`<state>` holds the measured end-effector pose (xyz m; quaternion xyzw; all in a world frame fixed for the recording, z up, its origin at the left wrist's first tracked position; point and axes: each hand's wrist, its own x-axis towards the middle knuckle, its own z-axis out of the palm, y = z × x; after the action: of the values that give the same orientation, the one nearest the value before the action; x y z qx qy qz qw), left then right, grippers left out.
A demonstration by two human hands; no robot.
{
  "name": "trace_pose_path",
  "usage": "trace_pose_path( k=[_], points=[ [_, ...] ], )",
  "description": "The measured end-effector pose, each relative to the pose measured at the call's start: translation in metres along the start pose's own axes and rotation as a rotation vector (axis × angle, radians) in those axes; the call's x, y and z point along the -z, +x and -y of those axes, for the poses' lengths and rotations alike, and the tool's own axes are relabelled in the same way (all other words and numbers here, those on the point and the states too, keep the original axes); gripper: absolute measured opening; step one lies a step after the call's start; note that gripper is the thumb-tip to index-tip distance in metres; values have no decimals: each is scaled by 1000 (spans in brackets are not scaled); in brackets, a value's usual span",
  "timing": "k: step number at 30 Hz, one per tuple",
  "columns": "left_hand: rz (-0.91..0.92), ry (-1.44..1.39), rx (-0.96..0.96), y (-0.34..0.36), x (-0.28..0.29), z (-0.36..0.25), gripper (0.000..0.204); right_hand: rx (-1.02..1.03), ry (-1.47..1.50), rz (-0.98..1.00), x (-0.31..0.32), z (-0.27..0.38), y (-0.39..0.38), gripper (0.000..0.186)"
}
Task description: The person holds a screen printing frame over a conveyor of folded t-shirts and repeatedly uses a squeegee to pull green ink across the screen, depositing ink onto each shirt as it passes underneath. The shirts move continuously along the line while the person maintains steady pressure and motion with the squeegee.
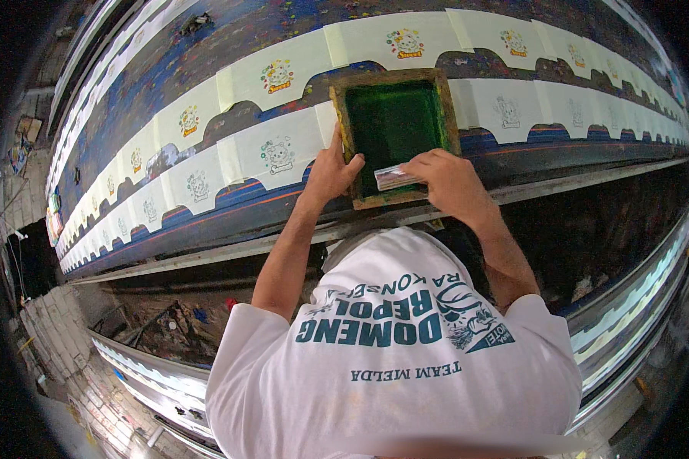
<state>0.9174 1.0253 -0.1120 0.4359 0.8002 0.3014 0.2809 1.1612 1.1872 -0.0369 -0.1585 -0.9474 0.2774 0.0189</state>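
Several pale pieces [360, 42] lettered orange, shirt [390, 409] lettered teal; right hand [453, 180] grips squeegee [394, 178].

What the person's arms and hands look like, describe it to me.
The left hand and right hand are ungloved, with no watch or bracelet visible. The left forearm and right forearm are bare, below plain white short sleeves of a white shirt with dark teal print.
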Motion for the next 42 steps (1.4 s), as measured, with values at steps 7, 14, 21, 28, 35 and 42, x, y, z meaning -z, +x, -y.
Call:
trace_pose_path(
  k=[7, 14, 21, 28, 35, 42],
  points=[
    [-15, -52, 26, -3, 1, -8, 94, -33, 20, -120, 17, -34, 85, 51],
    [35, -24, 97, -2, 1, -8, 98, -72, -15, -46, 13, -38, 93, 55],
    [17, -53, 64, 0, -3, -3, 99, -38, -59, -64, -18, 11, -3, 53],
    [-19, -52, -3, -2, -5, -1, 101, -6, -83, -216, -6, -12, 34, 53],
    [36, -60, 34, -2, -1, -5, 104, -88, -4, -175, 24, -37, 99, 52],
    [38, -67, 41, -1, -2, -2, 103, -112, -64, -92, -1, -11, 31, 57]
  ],
)
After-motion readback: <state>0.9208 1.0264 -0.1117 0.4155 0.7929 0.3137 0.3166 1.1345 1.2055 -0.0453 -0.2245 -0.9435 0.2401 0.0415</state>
